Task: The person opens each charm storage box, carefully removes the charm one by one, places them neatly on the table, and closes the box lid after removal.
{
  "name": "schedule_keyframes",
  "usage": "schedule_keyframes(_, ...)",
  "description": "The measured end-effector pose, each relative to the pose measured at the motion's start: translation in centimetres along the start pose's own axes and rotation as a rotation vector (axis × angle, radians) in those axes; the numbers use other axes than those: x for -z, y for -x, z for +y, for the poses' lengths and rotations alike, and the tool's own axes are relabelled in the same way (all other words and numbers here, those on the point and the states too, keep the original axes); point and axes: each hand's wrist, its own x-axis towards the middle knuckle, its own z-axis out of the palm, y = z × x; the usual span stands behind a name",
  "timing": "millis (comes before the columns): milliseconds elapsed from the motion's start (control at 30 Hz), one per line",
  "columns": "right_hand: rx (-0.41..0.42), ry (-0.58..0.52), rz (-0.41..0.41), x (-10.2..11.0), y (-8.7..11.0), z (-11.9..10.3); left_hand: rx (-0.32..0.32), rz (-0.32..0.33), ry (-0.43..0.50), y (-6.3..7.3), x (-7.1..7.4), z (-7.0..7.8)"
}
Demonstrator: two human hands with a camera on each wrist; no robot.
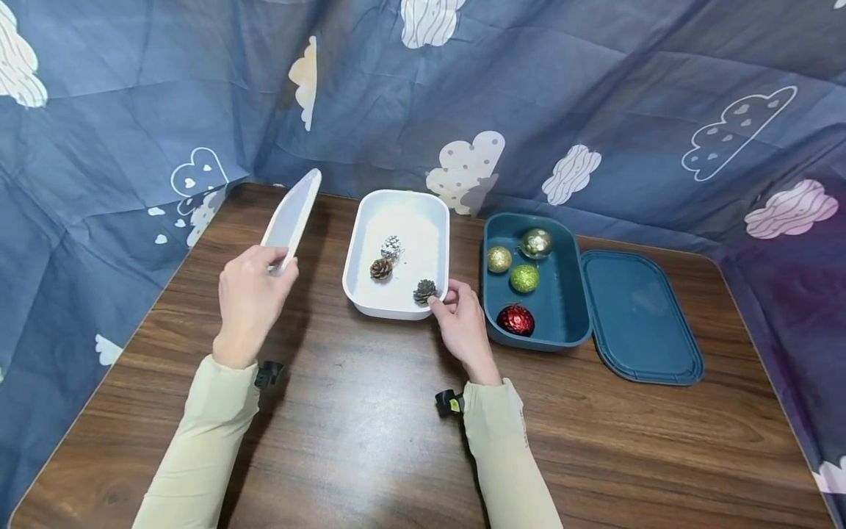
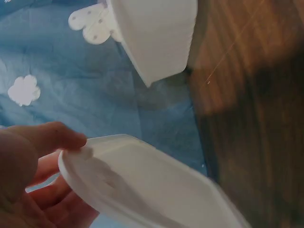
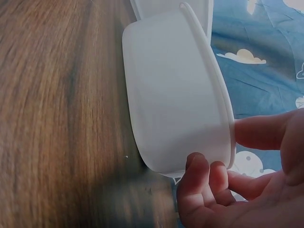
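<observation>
My left hand (image 1: 254,297) pinches a white lid (image 1: 295,213) by its near edge. The lid is tilted up on its side, left of a white container (image 1: 350,253). Thumb on one face, fingers behind: so the lid (image 2: 156,185) sits in the left wrist view. My right hand (image 1: 463,327) grips the container's near right corner, its thumb over the rim and the fingers along the outer wall, as the container (image 3: 178,95) shows in the right wrist view. Inside lie a brown pine cone (image 1: 380,270), a darker pine cone (image 1: 424,292) near my thumb, and a silver ornament (image 1: 391,247).
Right of my right hand stands a blue container (image 1: 562,316) holding two gold balls (image 1: 536,243), a green glitter ball (image 1: 525,278) and a red ornament (image 1: 515,320). A blue lid (image 1: 644,316) lies flat beside it. Behind the wooden table (image 1: 357,411) hangs a blue cloth (image 1: 370,95).
</observation>
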Motion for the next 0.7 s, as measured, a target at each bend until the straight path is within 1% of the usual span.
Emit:
schedule_keyframes(67, -0.003, 0.000, -0.002, 0.0, 0.0, 0.0, -0.010, -0.039, -0.020, 0.2, -0.3, 0.0)
schedule_keyframes(167, -0.005, 0.001, -0.004, 0.1, 0.0, 0.0, -0.004, -0.100, -0.037, 0.5, -0.7, 0.1)
schedule_keyframes(267, -0.001, 0.002, -0.007, 0.1, 0.0, 0.1, -0.002, -0.140, -0.046, 0.6, -1.1, 0.2)
schedule_keyframes(333, 0.002, 0.001, -0.011, 0.1, 0.0, 0.1, -0.009, -0.153, -0.036, 0.6, -1.4, 0.1)
schedule_keyframes(467, 0.006, 0.004, -0.014, 0.1, -0.1, 0.1, -0.013, -0.168, 0.015, 0.6, -1.8, 0.1)
schedule_keyframes(567, 0.002, 0.004, -0.012, 0.1, -0.1, 0.1, 0.003, -0.178, 0.041, 0.6, -2.1, 0.0)
schedule_keyframes(700, -0.004, 0.002, -0.011, 0.2, -0.1, 0.1, 0.036, -0.205, 0.034, 0.7, -2.3, 0.0)
